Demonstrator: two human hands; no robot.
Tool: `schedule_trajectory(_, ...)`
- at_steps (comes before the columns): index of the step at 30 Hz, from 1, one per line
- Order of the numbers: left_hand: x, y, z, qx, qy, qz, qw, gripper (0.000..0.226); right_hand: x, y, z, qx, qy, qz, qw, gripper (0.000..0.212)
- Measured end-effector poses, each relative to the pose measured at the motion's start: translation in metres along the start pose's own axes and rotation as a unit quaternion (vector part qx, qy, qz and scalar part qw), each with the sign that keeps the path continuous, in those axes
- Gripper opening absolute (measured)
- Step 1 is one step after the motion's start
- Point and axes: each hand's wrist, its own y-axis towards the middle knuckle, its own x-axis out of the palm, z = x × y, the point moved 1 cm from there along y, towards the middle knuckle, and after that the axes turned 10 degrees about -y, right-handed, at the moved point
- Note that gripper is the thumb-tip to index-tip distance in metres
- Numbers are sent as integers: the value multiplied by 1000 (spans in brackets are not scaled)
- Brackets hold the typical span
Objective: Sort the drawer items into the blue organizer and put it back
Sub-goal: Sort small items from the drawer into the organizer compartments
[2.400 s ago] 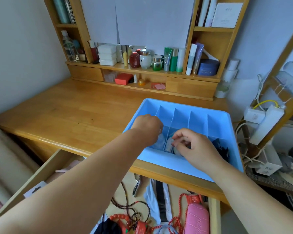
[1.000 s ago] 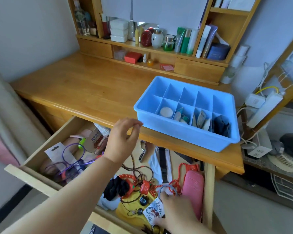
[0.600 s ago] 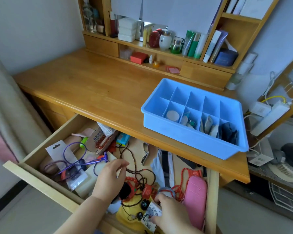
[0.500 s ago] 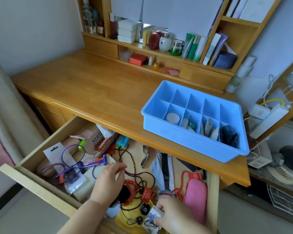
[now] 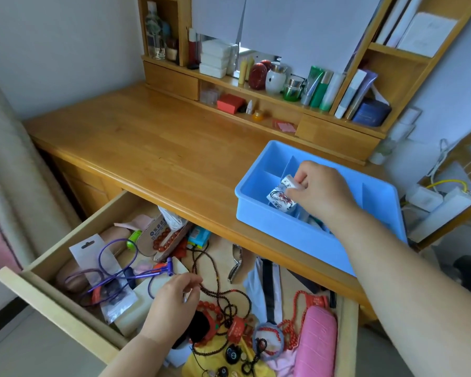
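The blue organizer [image 5: 259,213], a divided plastic tray, stands on the desk at the right. My right hand [image 5: 321,191] is over its near compartments and pinches a small white packet with a red and black print [image 5: 282,198], held low inside the tray. My left hand [image 5: 174,300] is down in the open wooden drawer [image 5: 46,300], its fingers pinching a dark bead string [image 5: 215,278] among the clutter. My right forearm hides the tray's right compartments.
The drawer holds a purple cable in a packet [image 5: 106,270], red bead bracelets [image 5: 163,240], a metal clip [image 5: 235,262], a pink case [image 5: 317,341] and a yellow cloth [image 5: 201,363]. Bottles and jars [image 5: 272,77] line the back shelf. A power strip [image 5: 441,210] hangs at the right.
My right hand rose from the drawer with the printed packet and now holds it in the blue organizer. My left hand stayed in the drawer, shifting slightly right onto the bead string.
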Motion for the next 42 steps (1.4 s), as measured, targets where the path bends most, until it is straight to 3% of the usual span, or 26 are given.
schedule_trajectory(6,0,0,-1,6,15,-3,1000,22,11,1,8,-27,-52,50,997,16)
schedule_trajectory(10,2,0,0,11,22,-12,1000,23,24,-7,11,-25,-50,-18,998,11)
schedule_trajectory(15,3,-1,-2,6,28,-7,1000,23,48,-20,10,-69,-110,-14,991,45)
schedule_trajectory(19,4,0,-3,1,40,-11,999,23,48,-27,17,-96,-106,-2,990,40)
schedule_trajectory(23,4,-1,-4,-1,50,-14,999,21,44,-50,21,-128,13,98,987,32)
schedule_trajectory(25,3,0,-3,-3,50,-15,999,21,45,-72,25,-195,12,193,962,31)
schedule_trajectory(27,4,0,-2,-10,51,-15,999,22,59,-103,32,-269,-2,220,938,23)
schedule_trajectory(28,4,-1,-3,-14,56,-18,998,22,71,-119,37,-299,-11,193,935,18)
schedule_trajectory(30,5,-1,-4,-16,72,-28,997,25,105,-148,48,-307,-43,42,950,17)
schedule_trajectory(32,5,1,-4,-8,105,-41,994,30,141,-172,61,-241,-73,-143,957,36)
schedule_trajectory(34,6,4,-5,-7,196,-99,976,42,169,-186,72,-171,-90,-253,948,59)
schedule_trajectory(37,12,-1,-8,-11,357,-265,896,61,194,-198,72,-156,-114,-296,936,69)
schedule_trajectory(39,13,-10,-9,-5,407,-332,851,65,198,-200,67,-159,-107,-293,937,64)
schedule_trajectory(41,9,-12,-7,16,422,-343,839,53,193,-197,64,-171,-82,-256,948,52)
schedule_trajectory(42,6,-9,-4,31,408,-319,855,43,189,-191,63,-169,-60,-225,958,46)
